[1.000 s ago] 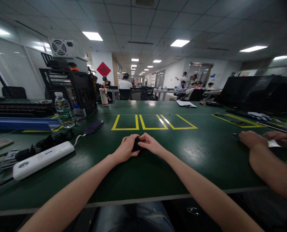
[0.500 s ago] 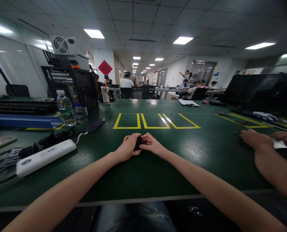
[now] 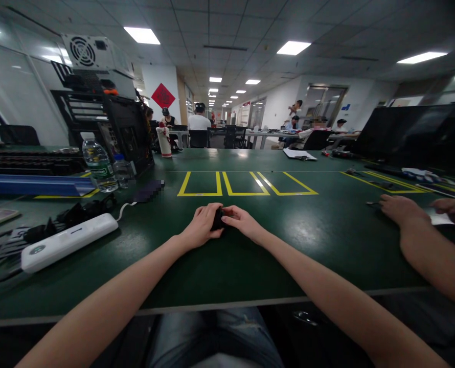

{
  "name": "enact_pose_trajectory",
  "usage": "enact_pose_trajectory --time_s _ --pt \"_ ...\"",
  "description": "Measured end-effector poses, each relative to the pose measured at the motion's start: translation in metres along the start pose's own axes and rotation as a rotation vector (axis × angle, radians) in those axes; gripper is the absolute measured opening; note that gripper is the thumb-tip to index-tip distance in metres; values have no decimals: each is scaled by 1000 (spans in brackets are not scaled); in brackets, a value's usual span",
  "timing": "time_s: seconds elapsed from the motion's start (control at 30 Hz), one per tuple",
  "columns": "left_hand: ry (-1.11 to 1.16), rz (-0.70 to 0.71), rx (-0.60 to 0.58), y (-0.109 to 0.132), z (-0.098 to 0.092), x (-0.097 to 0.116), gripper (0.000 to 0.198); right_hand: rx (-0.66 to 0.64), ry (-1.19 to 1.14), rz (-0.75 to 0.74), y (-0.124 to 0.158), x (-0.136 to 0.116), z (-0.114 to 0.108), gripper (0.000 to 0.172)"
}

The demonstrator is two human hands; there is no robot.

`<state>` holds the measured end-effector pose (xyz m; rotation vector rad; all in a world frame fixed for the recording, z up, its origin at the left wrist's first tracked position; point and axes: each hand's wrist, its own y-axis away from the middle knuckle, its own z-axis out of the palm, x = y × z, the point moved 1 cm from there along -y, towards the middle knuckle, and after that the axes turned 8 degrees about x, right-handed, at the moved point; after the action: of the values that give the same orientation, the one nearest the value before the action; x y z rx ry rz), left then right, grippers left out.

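Observation:
Between my two hands, low over the green tabletop, is a small black object; its kind is hard to make out because fingers cover much of it. My left hand wraps round its left side, with the thumb along the near edge. From the right, the fingertips of my right hand press on it, closed in a pinch. Beyond the hands, yellow tape outlines mark the table.
At left lie a white power strip and dark cables; behind them stand water bottles and an open computer case. A co-worker's hands work at right, near a monitor. A clipboard lies at the far side.
The view has tilted down slightly, so the scene sits higher in the picture. Both hands stay on the black object, with only small shifts of the fingers.

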<state>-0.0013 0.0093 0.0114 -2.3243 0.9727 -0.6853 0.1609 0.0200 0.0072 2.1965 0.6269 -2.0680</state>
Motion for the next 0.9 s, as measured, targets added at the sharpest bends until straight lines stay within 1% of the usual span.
enact_pose_trajectory --time_s 0.07,0.17,0.2,0.27,0.33,0.4,0.6,0.7,0.83,0.9 --pt "0 1 -5 0 0 0 56 -46 -11 -31 1 -1 -1 30" --pt "1 0 -13 0 0 0 57 -89 -5 -67 4 -3 -2 39" --pt "1 0 -12 0 0 0 57 -92 3 -67 4 -3 -2 39" --pt "-2 1 -8 0 0 0 57 -74 16 -60 4 -3 -2 33" --pt "-7 2 -1 0 0 0 56 -34 24 -61 3 -2 -1 25" --pt "-10 1 2 0 1 0 57 -2 30 -61 1 -1 -1 23" --pt "-3 -3 -3 0 0 1 56 -1 30 -15 -1 1 -2 30" --pt "-7 -1 -5 0 0 1 55 -44 -4 -19 0 1 -2 31" --pt "-14 -6 -7 0 0 2 57 -91 -25 -50 3 -1 -2 41" --pt "-9 -8 -12 0 -1 3 57 -73 -14 -54 4 -2 -2 36"
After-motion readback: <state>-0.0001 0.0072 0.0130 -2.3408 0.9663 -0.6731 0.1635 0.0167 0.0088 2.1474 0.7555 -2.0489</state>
